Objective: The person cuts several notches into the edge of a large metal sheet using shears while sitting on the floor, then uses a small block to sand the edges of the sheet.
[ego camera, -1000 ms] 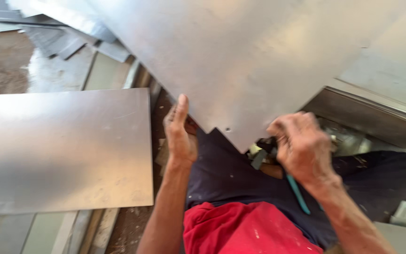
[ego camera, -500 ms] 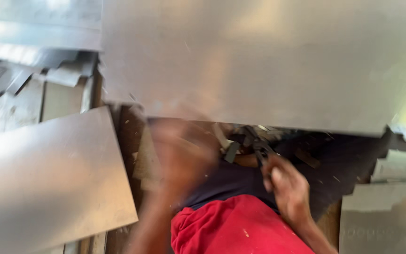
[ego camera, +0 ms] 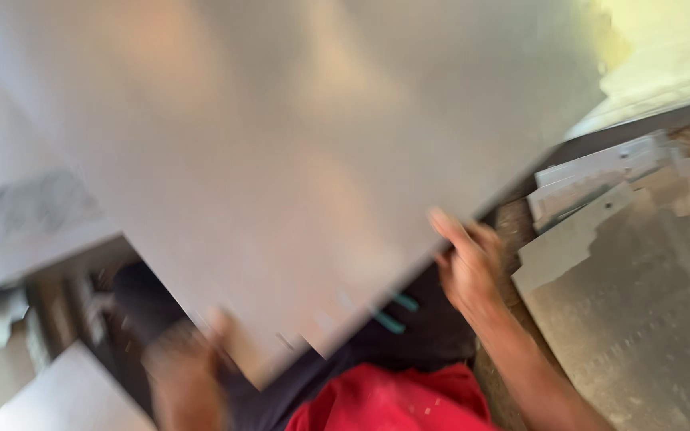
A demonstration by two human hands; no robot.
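Scrap-strewn floor; both hands grip tilted metal sheet (ego camera: 297, 160).

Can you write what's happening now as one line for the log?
thing: large flat grey metal sheet | right hand: gripping its lower edge | left hand: blurred, at its lower corner | nearby: teal-handled tool

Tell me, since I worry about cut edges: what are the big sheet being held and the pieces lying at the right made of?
The big sheet looks like thin metal with a dull grey sheen, though blur softens it. The right hand grips its edge; the left hand is at its lower edge. The flat pieces look like similar grey metal, with mottled patches.
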